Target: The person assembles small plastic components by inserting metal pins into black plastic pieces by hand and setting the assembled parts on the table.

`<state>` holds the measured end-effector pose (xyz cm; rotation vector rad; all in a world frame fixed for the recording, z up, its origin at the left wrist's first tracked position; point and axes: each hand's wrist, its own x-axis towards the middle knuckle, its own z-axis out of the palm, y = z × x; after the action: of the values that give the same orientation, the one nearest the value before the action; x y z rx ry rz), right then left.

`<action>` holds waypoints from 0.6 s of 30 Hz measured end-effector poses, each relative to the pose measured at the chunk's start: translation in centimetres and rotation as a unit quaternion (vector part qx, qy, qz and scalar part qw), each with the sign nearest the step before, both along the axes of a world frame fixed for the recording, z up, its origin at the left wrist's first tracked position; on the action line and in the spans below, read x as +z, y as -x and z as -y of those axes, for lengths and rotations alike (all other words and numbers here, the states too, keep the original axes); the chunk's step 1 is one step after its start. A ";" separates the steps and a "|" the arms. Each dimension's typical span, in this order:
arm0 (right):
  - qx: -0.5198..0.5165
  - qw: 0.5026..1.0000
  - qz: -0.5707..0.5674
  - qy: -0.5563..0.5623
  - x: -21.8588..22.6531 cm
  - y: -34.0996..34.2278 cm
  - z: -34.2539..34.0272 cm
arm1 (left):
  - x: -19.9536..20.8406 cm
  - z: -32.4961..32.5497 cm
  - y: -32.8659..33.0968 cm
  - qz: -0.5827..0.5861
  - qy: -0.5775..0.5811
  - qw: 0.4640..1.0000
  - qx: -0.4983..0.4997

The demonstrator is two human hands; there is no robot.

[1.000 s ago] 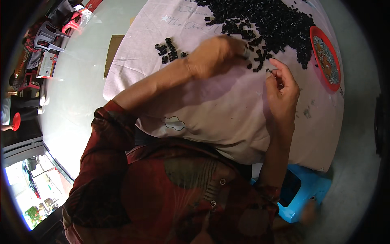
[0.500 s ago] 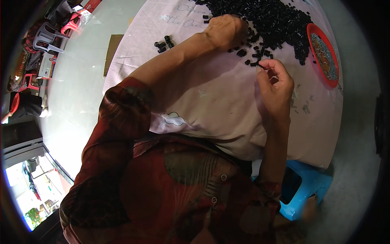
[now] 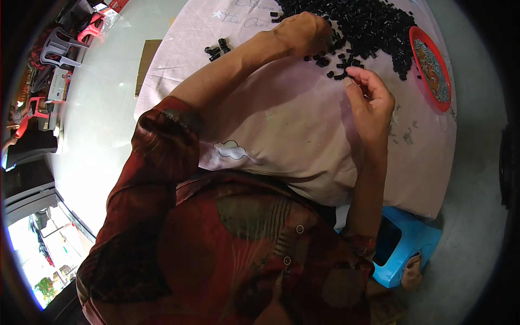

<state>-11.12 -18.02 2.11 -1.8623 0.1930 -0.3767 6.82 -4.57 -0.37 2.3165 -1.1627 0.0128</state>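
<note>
A large heap of small black plastic pieces [image 3: 368, 27] covers the far part of the cloth-covered table [image 3: 281, 141]. Against its near left edge my left hand [image 3: 306, 35] is curled closed, knuckles up; whatever its fingers hold is hidden. My right hand [image 3: 372, 100] pinches thumb and forefinger together at a small black plastic piece [image 3: 345, 76], beside several loose ones. To the right, a red oval tray [image 3: 414, 40] contains many thin silvery metal bits. A few similar metal bits [image 3: 407, 139] lie on the cloth right of my right wrist.
A small separate group of black pieces [image 3: 218, 50] lies left of my left forearm. A blue plastic stool [image 3: 420, 238] stands under the table's near right edge. Cardboard [image 3: 149, 62] is on the floor at left, with a grey chair [image 3: 57, 49] farther off.
The view has shifted slightly, so the table sits a little higher in the picture. Both hands keep nearly the same pose and place by the heap.
</note>
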 end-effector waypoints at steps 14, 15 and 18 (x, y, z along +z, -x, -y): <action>0.019 0.999 0.022 -0.035 -0.3 0.0 0.6 | -0.6 -1.5 0.7 -0.336 0.231 0.909 -0.092; 0.000 0.999 0.019 -0.035 0.0 0.1 0.6 | 0.0 -1.5 1.6 -0.459 0.295 0.829 -0.126; -0.021 0.997 0.039 -0.060 0.0 -0.1 0.5 | 0.4 -3.2 3.3 -0.569 0.313 0.749 -0.133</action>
<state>-11.04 -18.52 2.07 -1.7250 0.1965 -0.4570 3.50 -1.34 0.05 1.1158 -0.6240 -0.8560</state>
